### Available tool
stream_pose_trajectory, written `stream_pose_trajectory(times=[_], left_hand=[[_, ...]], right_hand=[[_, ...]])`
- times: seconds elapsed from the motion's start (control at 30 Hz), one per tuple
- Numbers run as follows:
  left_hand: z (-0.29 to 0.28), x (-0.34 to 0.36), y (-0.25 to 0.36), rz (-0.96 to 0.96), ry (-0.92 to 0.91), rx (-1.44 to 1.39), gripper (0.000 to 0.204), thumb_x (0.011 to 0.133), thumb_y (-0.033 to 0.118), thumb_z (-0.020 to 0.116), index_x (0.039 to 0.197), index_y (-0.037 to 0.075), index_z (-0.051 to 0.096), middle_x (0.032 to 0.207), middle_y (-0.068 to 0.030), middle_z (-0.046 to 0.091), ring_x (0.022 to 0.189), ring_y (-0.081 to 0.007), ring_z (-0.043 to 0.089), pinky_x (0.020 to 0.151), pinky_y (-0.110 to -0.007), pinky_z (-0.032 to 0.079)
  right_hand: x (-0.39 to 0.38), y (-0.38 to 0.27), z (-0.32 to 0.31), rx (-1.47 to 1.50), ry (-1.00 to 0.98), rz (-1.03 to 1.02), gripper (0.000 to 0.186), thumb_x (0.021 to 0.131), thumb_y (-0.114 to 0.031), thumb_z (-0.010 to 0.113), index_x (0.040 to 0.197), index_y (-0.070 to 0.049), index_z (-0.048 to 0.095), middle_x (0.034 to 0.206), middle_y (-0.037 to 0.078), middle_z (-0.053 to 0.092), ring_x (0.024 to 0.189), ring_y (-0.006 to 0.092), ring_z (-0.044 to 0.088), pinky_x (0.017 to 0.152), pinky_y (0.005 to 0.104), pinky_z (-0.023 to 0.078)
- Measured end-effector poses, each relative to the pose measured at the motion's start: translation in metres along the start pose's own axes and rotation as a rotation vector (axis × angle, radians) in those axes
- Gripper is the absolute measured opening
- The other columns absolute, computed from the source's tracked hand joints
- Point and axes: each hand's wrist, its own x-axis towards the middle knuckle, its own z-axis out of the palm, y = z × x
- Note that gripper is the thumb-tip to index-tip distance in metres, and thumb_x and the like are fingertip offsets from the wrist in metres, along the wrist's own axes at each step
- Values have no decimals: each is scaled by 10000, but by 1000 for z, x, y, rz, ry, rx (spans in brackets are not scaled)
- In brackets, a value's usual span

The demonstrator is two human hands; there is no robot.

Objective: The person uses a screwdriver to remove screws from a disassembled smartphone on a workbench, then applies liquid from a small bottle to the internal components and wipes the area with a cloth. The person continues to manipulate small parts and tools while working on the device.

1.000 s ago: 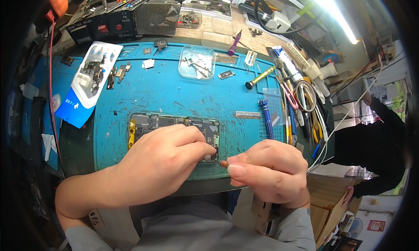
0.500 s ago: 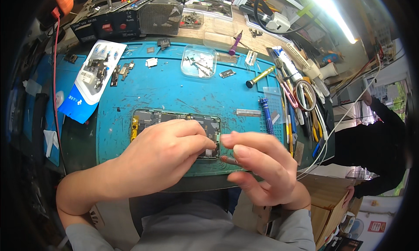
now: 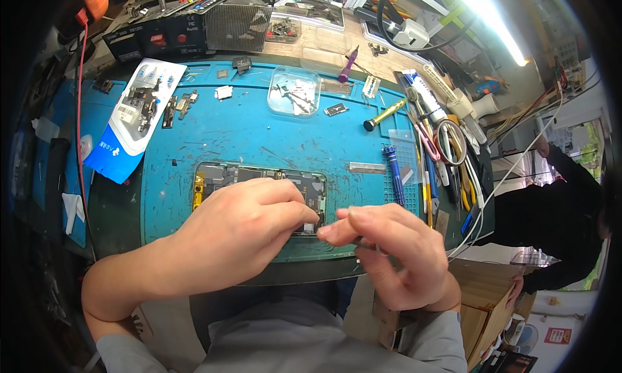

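Note:
An opened phone [image 3: 303,182] lies sideways on the blue work mat [image 3: 259,136], its circuit boards and dark inner parts bare. My left hand [image 3: 243,227] rests across it and covers much of its middle. Its fingers are closed, with thumb and forefinger pressed together at the phone's right end; whatever they pinch is hidden. Just right of the phone, my right hand [image 3: 405,256] is curled, its fingertips close to my left fingertips. Between those right fingers shows a short stretch of a thin grey tool [image 3: 369,246], mostly hidden.
A clear tray [image 3: 295,91] of small parts stands beyond the phone. Left of it lies a blue and white parts pack [image 3: 133,123]. Screwdrivers, including a blue one [image 3: 393,175] and a yellow one [image 3: 385,114], pliers and tweezers crowd the right. Another person [image 3: 544,211] stands far right.
My right hand has turned and its fingers have curled in; the grey tool with red rings, seen beside the phone's corner before, now shows only between the fingers. My left hand stays in place.

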Motion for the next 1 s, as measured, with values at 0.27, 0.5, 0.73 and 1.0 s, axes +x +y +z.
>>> stream_pose_trajectory(times=[0.27,0.5,0.73,1.0], left_hand=[[-1,0,1,-7,-5,-8,203,918,-63,716,1108,9,719,1072,-146,706,969,-369,708,811,-440,578],[0,0,1,2,-9,1,220,904,-5,786,1114,20,726,1072,-139,708,964,-357,706,806,-432,578],[2,1,5,-9,-3,59,247,873,55,850,1094,48,740,1019,-116,722,925,-334,715,797,-426,586],[-21,14,-21,-47,353,390,110,876,-17,818,953,11,746,921,-111,717,858,-294,722,742,-395,573]], right_hand=[[-3,4,4,-31,26,3,595,843,17,838,1426,23,717,1128,174,725,926,287,716,774,365,591],[-7,5,5,-69,94,-12,586,836,140,791,1411,71,696,1103,192,755,889,288,727,738,356,601],[-4,9,4,6,182,-164,547,836,177,794,1364,107,671,1073,224,755,862,312,742,712,360,621],[-6,22,-2,25,327,-157,550,962,146,724,1479,105,543,1171,203,683,994,264,764,793,352,697]])
